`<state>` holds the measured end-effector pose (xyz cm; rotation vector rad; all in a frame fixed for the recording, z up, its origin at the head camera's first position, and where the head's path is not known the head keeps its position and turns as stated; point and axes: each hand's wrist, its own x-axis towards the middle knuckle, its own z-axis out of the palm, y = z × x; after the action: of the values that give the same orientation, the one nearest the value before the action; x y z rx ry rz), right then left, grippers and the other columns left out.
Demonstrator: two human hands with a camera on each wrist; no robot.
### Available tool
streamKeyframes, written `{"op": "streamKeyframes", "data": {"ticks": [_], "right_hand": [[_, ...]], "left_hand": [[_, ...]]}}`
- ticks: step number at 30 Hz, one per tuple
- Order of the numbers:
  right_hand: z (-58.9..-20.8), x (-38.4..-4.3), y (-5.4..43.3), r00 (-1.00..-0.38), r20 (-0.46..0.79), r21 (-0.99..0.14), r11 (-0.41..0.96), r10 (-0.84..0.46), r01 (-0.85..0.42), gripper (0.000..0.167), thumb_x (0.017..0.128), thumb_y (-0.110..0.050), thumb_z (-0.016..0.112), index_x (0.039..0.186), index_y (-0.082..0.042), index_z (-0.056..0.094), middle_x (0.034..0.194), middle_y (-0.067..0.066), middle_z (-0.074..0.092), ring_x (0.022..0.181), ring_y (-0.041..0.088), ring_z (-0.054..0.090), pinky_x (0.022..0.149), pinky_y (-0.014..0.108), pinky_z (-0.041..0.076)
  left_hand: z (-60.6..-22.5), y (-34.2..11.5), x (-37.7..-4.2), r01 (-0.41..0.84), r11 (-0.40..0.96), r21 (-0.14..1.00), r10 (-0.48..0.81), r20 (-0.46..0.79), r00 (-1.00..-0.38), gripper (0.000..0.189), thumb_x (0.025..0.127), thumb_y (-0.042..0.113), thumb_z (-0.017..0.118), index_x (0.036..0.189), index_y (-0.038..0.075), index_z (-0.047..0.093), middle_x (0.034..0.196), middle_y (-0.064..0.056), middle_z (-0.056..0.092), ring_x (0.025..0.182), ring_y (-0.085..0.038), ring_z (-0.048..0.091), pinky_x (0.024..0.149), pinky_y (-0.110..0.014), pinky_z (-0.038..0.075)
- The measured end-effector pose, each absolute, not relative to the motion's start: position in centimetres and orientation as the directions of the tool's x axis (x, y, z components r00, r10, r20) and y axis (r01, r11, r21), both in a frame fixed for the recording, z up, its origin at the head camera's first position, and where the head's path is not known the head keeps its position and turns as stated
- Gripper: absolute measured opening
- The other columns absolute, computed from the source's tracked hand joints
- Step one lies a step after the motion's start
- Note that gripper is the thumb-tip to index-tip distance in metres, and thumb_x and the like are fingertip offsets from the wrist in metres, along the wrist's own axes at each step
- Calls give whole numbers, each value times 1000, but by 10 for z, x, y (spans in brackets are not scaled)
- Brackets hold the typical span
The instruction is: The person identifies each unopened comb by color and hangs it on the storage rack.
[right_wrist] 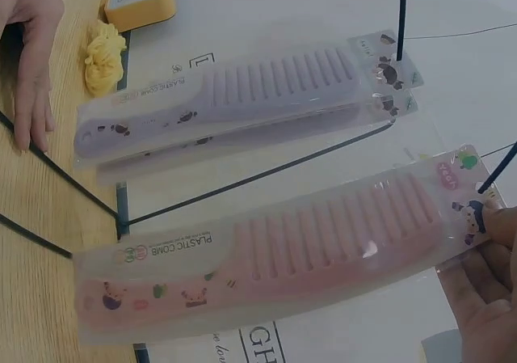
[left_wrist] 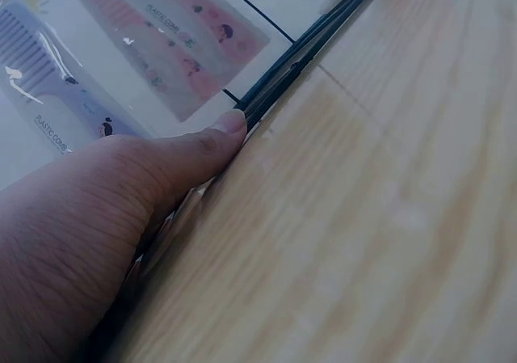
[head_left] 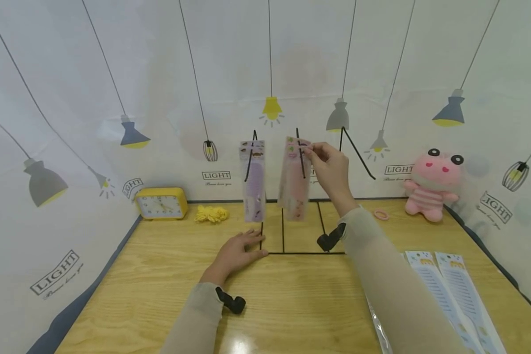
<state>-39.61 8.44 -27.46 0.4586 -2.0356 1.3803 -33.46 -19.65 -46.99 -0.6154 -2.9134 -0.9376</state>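
My right hand (head_left: 332, 164) pinches the top corner of a packaged pink comb (right_wrist: 323, 250), which hangs on the middle hook of a black wire rack (head_left: 307, 253). Another pink comb pack hangs behind it, mostly covered. On the rack's left hook are packaged purple combs (head_left: 254, 184), one in front of the other. My left hand (head_left: 239, 253) lies on the table at the rack's base with fingers extended. Its thumb (left_wrist: 202, 149) touches the base wire in the left wrist view. The right hook (head_left: 358, 153) of the rack carries nothing.
At the back left stand a yellow clock (head_left: 161, 203) and a bundle of yellow cord (head_left: 211, 214). A pink plush toy (head_left: 433, 184) sits back right, near a pink ring (head_left: 381, 215). Blue-and-white comb packs (head_left: 462, 290) lie at the right, partly behind my right forearm.
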Motion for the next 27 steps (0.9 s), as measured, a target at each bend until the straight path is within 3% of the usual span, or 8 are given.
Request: {"op": "streamKeyframes", "data": {"ticks": [5, 9, 13, 21, 27], "right_hand": [[-275, -395, 86, -759, 648, -719, 382, 64, -581, 26, 97, -30, 69, 106, -6, 74, 99, 6, 76, 87, 15, 71, 73, 23, 56], [-280, -388, 88, -781, 621, -741, 377, 70, -556, 32, 98, -36, 68, 110, -7, 72, 105, 6, 75, 95, 16, 70, 84, 31, 58], [-296, -375, 96, -792, 603, -760, 374, 98, -532, 36, 99, -38, 65, 116, -7, 70, 111, 7, 73, 105, 19, 69, 93, 32, 56], [-341, -328, 132, -874, 485, -803, 388, -18, -453, 44, 92, -47, 71, 116, -10, 70, 109, 2, 73, 101, 14, 67, 89, 22, 53], [-369, -297, 180, -912, 391, -794, 458, -122, -401, 37, 94, -42, 71, 117, -13, 70, 111, 2, 72, 102, 10, 67, 87, 19, 52]], "left_hand": [[-469, -196, -335, 368, 743, 558, 361, 128, -924, 64, 91, 64, 61, 145, 30, 56, 155, 12, 43, 149, -16, 28, 122, -48, 24], [-469, -196, -335, 370, 739, 563, 362, 131, -923, 63, 92, 63, 62, 145, 29, 56, 154, 11, 43, 149, -15, 29, 122, -47, 23], [-468, -196, -334, 368, 743, 559, 362, 127, -924, 63, 92, 62, 62, 145, 29, 57, 154, 11, 43, 148, -14, 29, 122, -46, 23], [-467, -195, -332, 372, 742, 558, 358, 139, -923, 63, 92, 63, 62, 145, 30, 57, 155, 11, 43, 149, -16, 29, 122, -48, 22], [-469, -195, -333, 361, 749, 556, 350, 130, -928, 63, 91, 65, 61, 145, 32, 56, 155, 14, 42, 149, -16, 28, 122, -49, 23]]}}
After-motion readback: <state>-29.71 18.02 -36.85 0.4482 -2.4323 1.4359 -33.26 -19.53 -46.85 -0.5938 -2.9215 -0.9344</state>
